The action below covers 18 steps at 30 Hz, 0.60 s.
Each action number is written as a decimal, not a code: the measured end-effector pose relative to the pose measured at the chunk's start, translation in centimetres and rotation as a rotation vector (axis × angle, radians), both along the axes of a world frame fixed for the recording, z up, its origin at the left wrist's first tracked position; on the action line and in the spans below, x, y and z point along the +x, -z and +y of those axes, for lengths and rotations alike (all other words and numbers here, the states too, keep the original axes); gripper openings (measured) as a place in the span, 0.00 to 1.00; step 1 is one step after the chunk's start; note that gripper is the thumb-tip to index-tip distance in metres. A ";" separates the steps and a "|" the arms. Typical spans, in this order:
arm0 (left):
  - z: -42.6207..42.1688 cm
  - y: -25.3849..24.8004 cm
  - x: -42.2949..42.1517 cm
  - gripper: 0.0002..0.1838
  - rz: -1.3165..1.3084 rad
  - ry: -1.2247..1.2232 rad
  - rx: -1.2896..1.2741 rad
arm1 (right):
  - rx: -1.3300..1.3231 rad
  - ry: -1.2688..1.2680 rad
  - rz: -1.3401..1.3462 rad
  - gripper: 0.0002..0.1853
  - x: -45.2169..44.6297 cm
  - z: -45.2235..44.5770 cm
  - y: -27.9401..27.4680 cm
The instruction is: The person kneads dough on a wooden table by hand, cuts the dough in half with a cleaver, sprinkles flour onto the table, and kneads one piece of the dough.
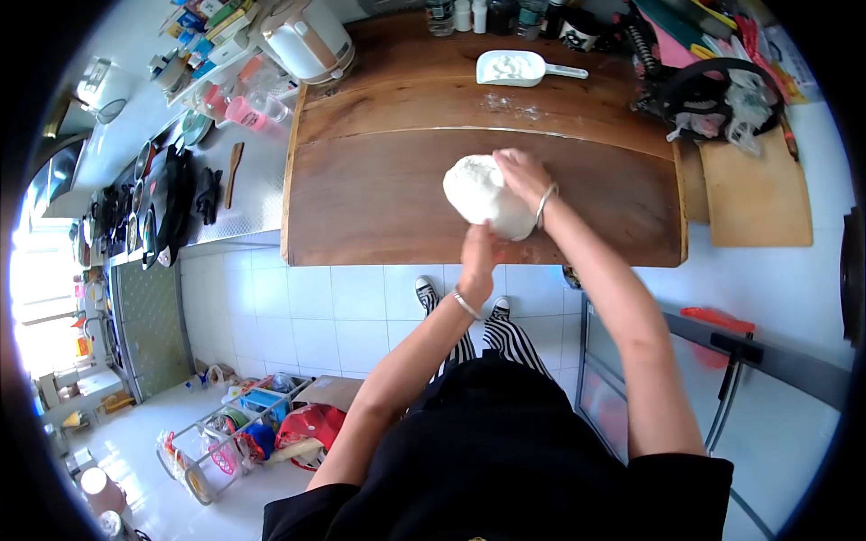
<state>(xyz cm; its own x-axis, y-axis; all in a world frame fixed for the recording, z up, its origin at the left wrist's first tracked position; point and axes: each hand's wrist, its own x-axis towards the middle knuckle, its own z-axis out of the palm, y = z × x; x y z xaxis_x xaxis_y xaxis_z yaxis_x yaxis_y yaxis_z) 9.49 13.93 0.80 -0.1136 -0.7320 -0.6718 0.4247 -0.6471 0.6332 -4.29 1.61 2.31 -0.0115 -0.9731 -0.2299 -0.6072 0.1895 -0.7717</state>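
Observation:
A large, pale lump of dough [478, 187] lies on the brown wooden board [370, 198], right of the board's middle. My right hand [525, 176] is cupped over the dough's right side, its fingers resting on the top. At the near edge of the dough, my left hand [478, 255] presses in with its fingertips, some of them hidden against it. Each wrist wears a light-coloured bangle. Farther back on the board, a white scoop [511, 68] holds white flour, with a dusting of flour [512, 106] in front of it.
A white kettle [307, 41] stands at the back left. Bottles [440, 16] line the back edge. A black round-rimmed object [722, 97] with plastic bags sits at right, by a smaller cutting board [758, 194]. A wire rack [239, 433] is on the floor.

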 end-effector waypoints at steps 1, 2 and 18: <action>0.0 -0.7 -1.1 0.20 -0.050 0.147 -0.072 | -0.144 0.035 0.269 0.17 -0.5 0.0 -1.4; -0.2 -1.3 -1.2 0.17 -0.103 0.334 -0.133 | -0.205 0.018 0.359 0.15 -0.7 0.2 -1.9; -11.1 1.3 -1.3 0.17 -1.226 0.474 -1.139 | -0.678 0.118 0.438 0.12 0.2 3.3 1.9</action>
<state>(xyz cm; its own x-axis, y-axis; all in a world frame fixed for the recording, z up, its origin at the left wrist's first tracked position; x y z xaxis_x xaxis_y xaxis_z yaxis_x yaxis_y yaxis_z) 8.17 2.87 -0.53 -0.3020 -0.9170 0.2605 -0.6889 0.3988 0.6052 -4.10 4.88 0.39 -0.0751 -0.8858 0.4580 -0.8857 -0.1518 -0.4388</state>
